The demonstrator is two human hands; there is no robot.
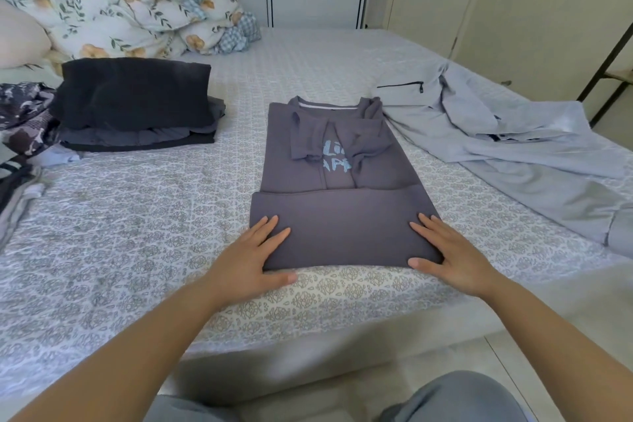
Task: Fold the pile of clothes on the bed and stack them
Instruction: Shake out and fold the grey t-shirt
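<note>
The T-shirt (337, 181) lies mid-bed (137, 233), its near end folded up over itself; the left hand (251, 255) and right hand (452, 257) rest on that fold's two near corners. Left of it sits the folded stack (137, 106); right — a spread jacket (507, 134); behind the stack — a bunched duvet (137, 7).

A grey T-shirt (337, 188) lies flat on the bed (137, 233), sleeves folded inward and its bottom part folded up over the body. The left hand (251, 255) rests with straight fingers on the near left corner of the fold, thumb on the bedspread; the right hand (445, 257) lies flat on the near right corner. To the left sits a stack of folded dark clothes (137, 106); to the right a light grey jacket (507, 144) lies spread out. Floral pillows (130, 10) are heaped at the far left
</note>
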